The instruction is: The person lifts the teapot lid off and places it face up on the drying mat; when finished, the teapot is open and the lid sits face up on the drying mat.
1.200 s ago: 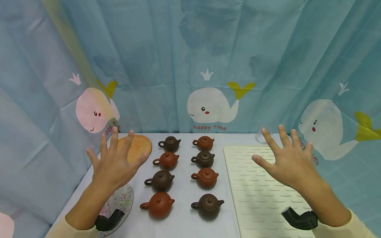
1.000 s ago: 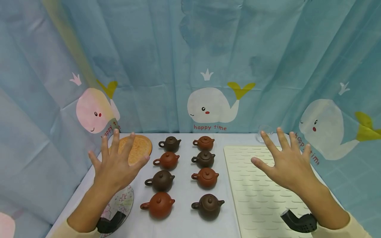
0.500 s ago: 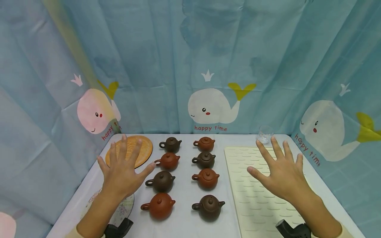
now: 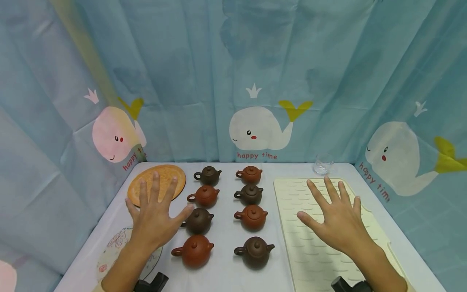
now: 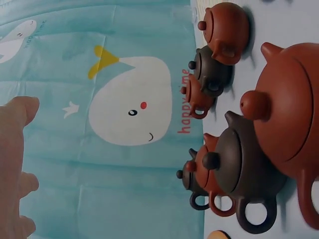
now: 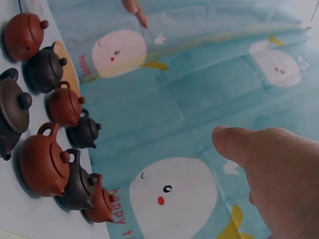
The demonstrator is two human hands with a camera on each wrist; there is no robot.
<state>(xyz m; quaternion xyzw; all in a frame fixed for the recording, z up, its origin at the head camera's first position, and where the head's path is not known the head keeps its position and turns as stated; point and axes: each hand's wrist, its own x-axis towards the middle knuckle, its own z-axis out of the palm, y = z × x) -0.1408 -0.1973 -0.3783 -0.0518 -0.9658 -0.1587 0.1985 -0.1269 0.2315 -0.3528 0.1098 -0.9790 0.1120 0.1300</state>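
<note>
Teapots [image 4: 256, 252]: we counted eight, standing in two columns on the counter [image 4: 224, 273].
Left hand [image 4: 155, 223]: we found its grip released, fingers spread, nearest the left column.
Right hand [image 4: 339, 222]: we noted its grip likewise released, fingers spread above the mat [image 4: 313, 263].
Glass [image 4: 322, 165]: we saw it behind the mat.

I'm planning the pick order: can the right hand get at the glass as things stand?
Probably yes: the right hand holds nothing, and the glass stands beyond it, with only the flat mat seen between.
</note>
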